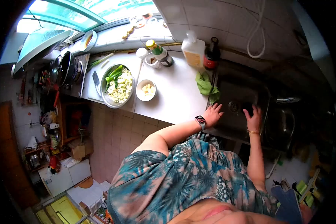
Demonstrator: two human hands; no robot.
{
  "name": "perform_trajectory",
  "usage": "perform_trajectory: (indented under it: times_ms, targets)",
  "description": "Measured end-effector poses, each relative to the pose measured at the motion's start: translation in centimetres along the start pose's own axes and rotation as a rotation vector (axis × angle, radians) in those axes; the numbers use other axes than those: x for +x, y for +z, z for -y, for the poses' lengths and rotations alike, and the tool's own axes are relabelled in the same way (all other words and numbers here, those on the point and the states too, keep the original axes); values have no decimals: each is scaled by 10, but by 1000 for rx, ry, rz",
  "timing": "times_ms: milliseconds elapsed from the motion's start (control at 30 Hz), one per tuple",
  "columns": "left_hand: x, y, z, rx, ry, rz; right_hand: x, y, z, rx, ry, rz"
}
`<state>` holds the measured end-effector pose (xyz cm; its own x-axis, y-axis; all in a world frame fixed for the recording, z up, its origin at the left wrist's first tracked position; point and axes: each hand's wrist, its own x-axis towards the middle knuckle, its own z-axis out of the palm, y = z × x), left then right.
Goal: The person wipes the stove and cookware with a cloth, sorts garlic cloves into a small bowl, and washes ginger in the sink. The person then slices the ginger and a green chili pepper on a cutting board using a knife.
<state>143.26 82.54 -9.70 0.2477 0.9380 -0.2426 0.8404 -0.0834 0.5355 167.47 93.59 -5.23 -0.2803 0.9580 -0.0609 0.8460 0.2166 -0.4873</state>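
My left hand point(213, 115), with a watch on its wrist, is at the counter-side edge of the sink point(233, 130). Its fingers are stretched out and it holds nothing I can see. Just beyond those fingertips a green cloth point(205, 85) hangs over the sink edge. Over the right part of the basin is my right hand point(254, 120), with a bracelet on the wrist. Its thumb and fingers are apart, with no object visible between them. The round drain point(233, 107) lies between the two hands. The basin is dim, so small things in it are hard to make out.
On the white counter point(171, 100) are a large bowl of chopped vegetables point(120, 91), a small white bowl point(146, 90), a knife point(96, 82) and a green-labelled bottle point(159, 52). A white jug point(193, 50) and a dark bottle point(211, 54) stand behind the cloth. A wok point(66, 69) is far left.
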Motion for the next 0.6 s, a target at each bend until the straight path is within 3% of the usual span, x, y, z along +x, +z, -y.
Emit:
perform_trajectory:
  times_ms: [33,100,167,233,267,300,367,433,467,500,567,600]
  targets:
    - [-4,3,5,-2,4,-6,-5,12,-7,-6,-2,-4]
    - [-9,2,23,144,331,-328,-12,29,-5,64,199,53]
    - [-27,-41,19,20,337,-256,-14,25,18,243,-232,-298]
    - [-38,-54,28,-355,218,-231,-10,37,28,467,531,135]
    - [-35,-44,43,-399,187,-172,-12,53,43,918,958,-68]
    - [-38,-55,48,-397,204,-171,-20,43,53,1557,844,103]
    - [-54,-67,69,-479,204,-60,-25,54,80,1285,706,58]
    - [-68,-71,99,-509,220,18,-27,66,100,1400,797,136]
    - [-77,-80,112,-508,213,35,-33,68,119,1678,740,106]
    - [-88,-93,122,-508,205,51,-36,74,125,1629,712,118]
    - [-102,-100,149,-456,299,33,-41,106,122,1087,777,-21]
    - [-108,-98,163,-431,289,107,-41,95,154,1576,714,85]
